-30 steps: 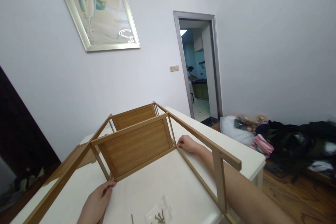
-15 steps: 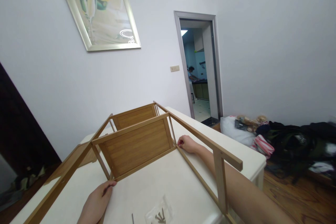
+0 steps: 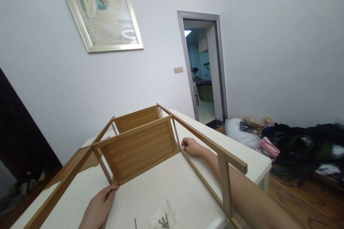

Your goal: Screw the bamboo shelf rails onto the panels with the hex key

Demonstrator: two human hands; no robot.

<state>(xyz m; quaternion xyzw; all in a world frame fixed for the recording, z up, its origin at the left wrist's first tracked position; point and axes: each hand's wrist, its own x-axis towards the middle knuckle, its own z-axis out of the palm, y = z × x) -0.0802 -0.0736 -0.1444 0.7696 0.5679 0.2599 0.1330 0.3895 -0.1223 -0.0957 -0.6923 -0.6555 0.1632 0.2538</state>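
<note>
Wooden frame (image 3: 134, 131): sits on the white table (image 3: 152, 182); its front panel (image 3: 139, 154) stands up on edge, with a back panel (image 3: 138, 118) behind it.
Left hand (image 3: 101, 202): half curled, touching the front panel's low left corner. I can't tell how hard it grips.
Right hand (image 3: 191, 146): curled in, right by the low right corner. I can't tell if it holds the wood.
Right edge: a strip of white top runs between frame and table edge; the right arm (image 3: 249, 195) reaches over it.
Near edge: the low right bar (image 3: 205, 184) seems to poke past it.
Middle: white top shows between the hands, with screws (image 3: 164, 221), a see-through bag (image 3: 170, 210) and a thin stick (image 3: 135, 224) at the front.
Left edge: a flat board (image 3: 70, 166) reaches it.
</note>
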